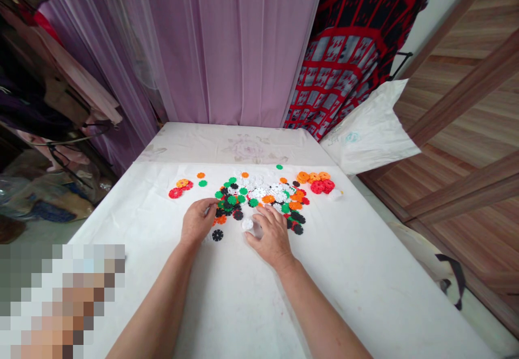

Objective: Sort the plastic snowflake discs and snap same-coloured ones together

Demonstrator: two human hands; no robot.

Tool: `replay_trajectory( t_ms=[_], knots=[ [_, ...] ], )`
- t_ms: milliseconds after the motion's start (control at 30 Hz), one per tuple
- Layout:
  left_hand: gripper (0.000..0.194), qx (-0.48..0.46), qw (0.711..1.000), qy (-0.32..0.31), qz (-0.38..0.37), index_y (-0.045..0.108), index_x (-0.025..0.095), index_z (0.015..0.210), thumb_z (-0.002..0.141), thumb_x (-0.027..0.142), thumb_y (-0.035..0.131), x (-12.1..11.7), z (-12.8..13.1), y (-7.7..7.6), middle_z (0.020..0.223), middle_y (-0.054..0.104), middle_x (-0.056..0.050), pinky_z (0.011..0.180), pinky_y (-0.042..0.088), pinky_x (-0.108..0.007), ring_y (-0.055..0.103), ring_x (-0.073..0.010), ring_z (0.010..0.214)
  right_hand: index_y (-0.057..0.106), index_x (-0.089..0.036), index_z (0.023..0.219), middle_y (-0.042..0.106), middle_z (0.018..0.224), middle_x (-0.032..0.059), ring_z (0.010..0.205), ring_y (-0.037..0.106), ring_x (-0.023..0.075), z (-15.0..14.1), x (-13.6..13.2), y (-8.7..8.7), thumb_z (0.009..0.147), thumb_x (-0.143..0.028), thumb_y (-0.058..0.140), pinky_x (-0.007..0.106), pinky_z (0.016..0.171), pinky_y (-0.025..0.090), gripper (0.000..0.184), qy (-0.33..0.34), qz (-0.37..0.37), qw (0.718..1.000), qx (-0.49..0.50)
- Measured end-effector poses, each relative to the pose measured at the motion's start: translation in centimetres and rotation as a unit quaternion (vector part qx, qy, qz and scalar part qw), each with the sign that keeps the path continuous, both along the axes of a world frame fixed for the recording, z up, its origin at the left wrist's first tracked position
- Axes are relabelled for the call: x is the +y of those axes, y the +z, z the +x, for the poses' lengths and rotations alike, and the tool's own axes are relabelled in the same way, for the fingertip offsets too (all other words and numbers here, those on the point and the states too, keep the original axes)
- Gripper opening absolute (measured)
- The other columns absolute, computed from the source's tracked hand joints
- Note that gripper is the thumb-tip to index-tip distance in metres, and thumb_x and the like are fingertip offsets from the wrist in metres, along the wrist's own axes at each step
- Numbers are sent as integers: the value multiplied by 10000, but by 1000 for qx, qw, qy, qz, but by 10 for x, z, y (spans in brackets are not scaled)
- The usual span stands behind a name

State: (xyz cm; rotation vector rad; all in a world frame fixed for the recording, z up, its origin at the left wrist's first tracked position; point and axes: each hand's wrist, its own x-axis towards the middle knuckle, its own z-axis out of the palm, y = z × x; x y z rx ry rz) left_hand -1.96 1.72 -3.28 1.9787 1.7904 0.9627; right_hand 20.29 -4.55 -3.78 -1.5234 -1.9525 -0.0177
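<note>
Many small plastic snowflake-shaped discs in green, white, orange, red and black lie in a loose pile [255, 197] on a white sheet [243, 305]. My left hand [198, 221] rests at the pile's left edge, its fingertips against green and black discs. Whether it holds one is hidden. My right hand [271, 235] lies just below the pile with its fingers apart, next to a white disc [247, 224]. A black disc [217, 234] sits alone between my hands. Red and orange discs [318, 183] are grouped at the right end of the pile.
The white-sheeted table [133, 229] has a left edge near cluttered bags. A purple curtain [227, 40] hangs behind it, and a red-and-grey patterned cloth [348, 51] and a white plastic bag [368, 132] are at back right. Wooden panels [458, 132] stand right; a pixelated patch covers the lower left.
</note>
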Motion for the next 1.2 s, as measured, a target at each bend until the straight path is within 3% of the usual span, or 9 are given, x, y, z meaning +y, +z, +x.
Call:
replay_trajectory(
  t_ms=[267, 400, 600, 733, 867, 1200],
  knots=[
    [310, 5, 1000, -2, -6, 729, 252, 963, 851, 326, 451, 0, 1, 4, 1023, 758, -32, 930, 512, -341, 677, -217, 990, 667, -239, 989, 662, 1253, 57, 1269, 476, 302, -2, 0, 0, 752, -362, 703, 448, 1048, 322, 270, 8, -1, 1000, -1],
    [312, 8, 1000, 3, -11, 729, 256, 964, 848, 335, 449, -1, 1, 4, 1030, 757, -30, 940, 506, -348, 672, -222, 1001, 669, -232, 1006, 679, 1212, 60, 1238, 499, 282, 4, 2, -2, 796, -359, 664, 423, 1032, 343, 245, 5, 32, 999, 11],
    [308, 13, 1000, -4, -6, 728, 260, 971, 854, 324, 450, -1, 1, 4, 1030, 757, -26, 931, 508, -338, 673, -217, 998, 696, -203, 1021, 710, 1118, 79, 1086, 580, 245, 39, 19, -8, 892, -284, 519, 396, 981, 398, 234, -74, 75, 994, 34],
    [294, 16, 1000, -2, 1, 728, 266, 967, 854, 318, 462, -1, 1, 3, 1022, 759, -25, 924, 514, -344, 674, -220, 991, 688, -198, 1125, 672, 1236, 99, 1206, 526, 284, 47, 32, -11, 918, -297, 475, 448, 1013, 374, 313, -115, 52, 992, 5],
    [292, 13, 1000, -3, 3, 728, 264, 967, 854, 318, 465, -1, 0, 2, 1023, 759, -25, 925, 513, -343, 673, -219, 992, 663, -232, 1200, 634, 1313, 85, 1317, 429, 324, 38, 39, -10, 939, -304, 455, 533, 1068, 297, 341, -101, 4, 994, -48],
    [305, 11, 1000, -5, -1, 729, 246, 969, 852, 333, 461, 0, 0, 1, 1029, 757, -40, 933, 511, -349, 673, -223, 996, 733, -278, 992, 722, 1155, 10, 1266, 488, 286, 39, 24, -7, 953, -282, 474, 502, 1084, 256, 262, -76, 6, 996, -51]
  ],
)
